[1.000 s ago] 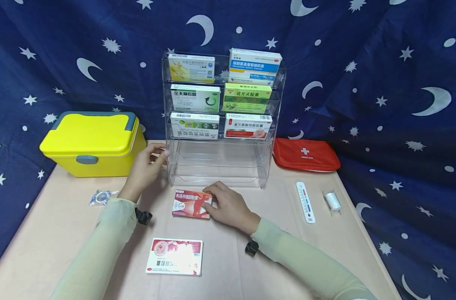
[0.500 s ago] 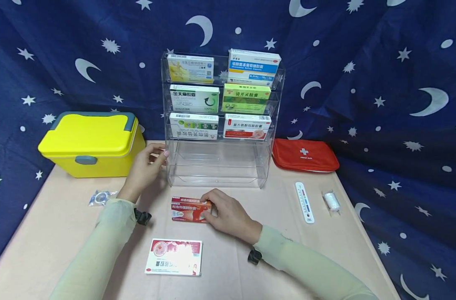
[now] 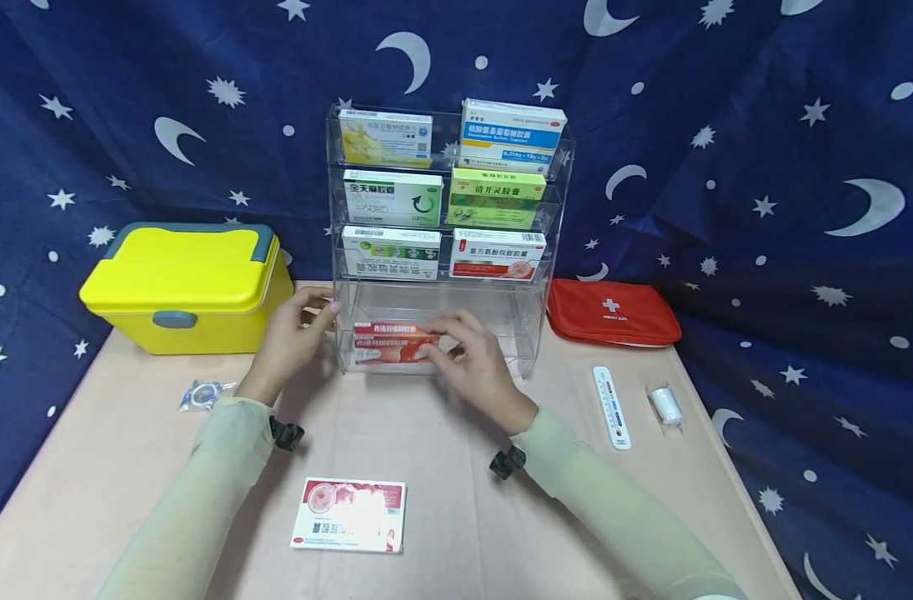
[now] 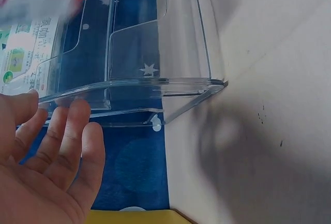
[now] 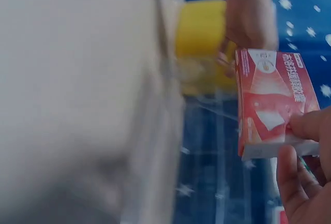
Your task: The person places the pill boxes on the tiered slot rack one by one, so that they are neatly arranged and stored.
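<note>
My right hand [image 3: 477,358] pinches one end of a red medicine box [image 3: 388,343], thumb on its printed face. The box is held upright, overlapping the lower left of the clear display rack [image 3: 479,321] in the head view. Its red face and white end show in the right wrist view, beside the fingers [image 5: 292,182]. At the rack's left side panel, my left hand [image 3: 294,333] touches with loosely bent fingers; the left wrist view shows those fingertips [image 4: 77,111] against the panel. A white and pink medicine box [image 3: 349,515] lies flat on the near table.
Several medicine boxes, such as a green one [image 3: 496,198], fill the rack's upper tiers. A yellow case [image 3: 186,283] stands left, near a small clear packet [image 3: 203,395]. To the right lie a red first-aid pouch [image 3: 614,311], a thermometer card [image 3: 612,408] and a white roll [image 3: 665,405].
My right hand has tipped the red box up from lying flat, then lifted it away from me to the rack's lower tier. The left hand has stayed at the rack's side.
</note>
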### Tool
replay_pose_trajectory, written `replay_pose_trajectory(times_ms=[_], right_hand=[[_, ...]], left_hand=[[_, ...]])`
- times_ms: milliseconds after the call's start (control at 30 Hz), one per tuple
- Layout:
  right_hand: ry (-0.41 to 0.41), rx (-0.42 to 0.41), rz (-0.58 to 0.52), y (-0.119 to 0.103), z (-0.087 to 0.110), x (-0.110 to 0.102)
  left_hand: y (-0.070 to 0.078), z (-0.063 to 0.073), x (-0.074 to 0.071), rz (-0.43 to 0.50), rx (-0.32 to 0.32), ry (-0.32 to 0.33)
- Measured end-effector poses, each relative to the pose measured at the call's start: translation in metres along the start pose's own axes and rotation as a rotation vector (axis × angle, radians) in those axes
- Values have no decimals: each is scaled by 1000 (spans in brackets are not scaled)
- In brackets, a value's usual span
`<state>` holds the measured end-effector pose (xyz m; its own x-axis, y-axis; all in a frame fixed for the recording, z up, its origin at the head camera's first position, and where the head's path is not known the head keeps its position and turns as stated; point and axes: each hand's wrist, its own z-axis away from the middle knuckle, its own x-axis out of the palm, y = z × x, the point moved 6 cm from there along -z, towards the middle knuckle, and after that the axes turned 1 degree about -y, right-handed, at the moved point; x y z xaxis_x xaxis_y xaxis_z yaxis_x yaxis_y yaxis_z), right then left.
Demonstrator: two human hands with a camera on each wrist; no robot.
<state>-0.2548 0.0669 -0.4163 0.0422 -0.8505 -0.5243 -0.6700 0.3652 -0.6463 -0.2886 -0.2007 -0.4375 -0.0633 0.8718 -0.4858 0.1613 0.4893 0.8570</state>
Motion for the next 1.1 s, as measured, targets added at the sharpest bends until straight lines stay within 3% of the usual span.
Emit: replay_pose_trajectory(times_ms=[167, 367, 667, 1100], right_hand=[[117, -28, 33, -2, -36, -17], [139, -26, 103, 2, -57, -16], [71, -58, 170, 12, -61, 4], [29, -47, 228, 16, -54, 9]], left_hand=[[1, 0, 0, 6, 0, -2], [-1, 0, 1, 2, -3, 0], [0, 0, 1, 11, 2, 3], [1, 0, 0, 7, 16, 5]])
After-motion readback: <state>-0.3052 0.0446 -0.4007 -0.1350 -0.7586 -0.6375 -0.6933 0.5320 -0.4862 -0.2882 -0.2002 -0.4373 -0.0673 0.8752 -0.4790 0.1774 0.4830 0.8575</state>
